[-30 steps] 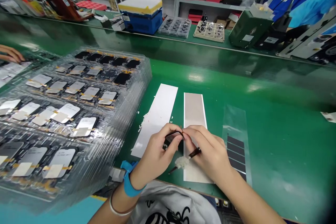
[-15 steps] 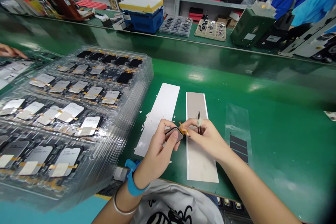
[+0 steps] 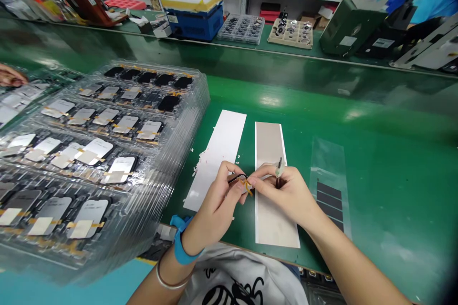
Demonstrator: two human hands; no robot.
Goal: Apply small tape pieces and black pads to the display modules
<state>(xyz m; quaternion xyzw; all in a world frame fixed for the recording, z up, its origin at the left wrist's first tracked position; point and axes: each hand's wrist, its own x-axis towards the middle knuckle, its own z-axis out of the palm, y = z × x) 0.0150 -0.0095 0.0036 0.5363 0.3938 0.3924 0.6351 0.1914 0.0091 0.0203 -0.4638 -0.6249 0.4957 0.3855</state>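
Note:
My left hand (image 3: 223, 195) is closed around a small display module (image 3: 244, 189) with a dark edge, gripped between thumb and fingers. An orange flex cable (image 3: 247, 184) sticks out from the module. The thumb and forefinger of my right hand (image 3: 282, 190) pinch at this cable's side of the module. Tucked in the same hand is a pair of dark tweezers (image 3: 279, 167) with a whitish wrap, partly hidden by the fingers. Beneath the hands lie a white strip (image 3: 216, 152) with crumbs along its left edge and a beige strip (image 3: 269, 145) with white borders.
Stacked clear trays (image 3: 171, 152) of display modules rise at the left. Right of the strips lies a clear film (image 3: 327, 157) with dark bars. A raised shelf at the back holds a blue box (image 3: 196, 21) and part trays (image 3: 241, 28). Another person's hand (image 3: 10, 76) shows far left.
The module has turned in my left hand, so its grey face no longer points up and the orange cable lies toward me. My right hand has shifted slightly, and the tweezers tilt further right.

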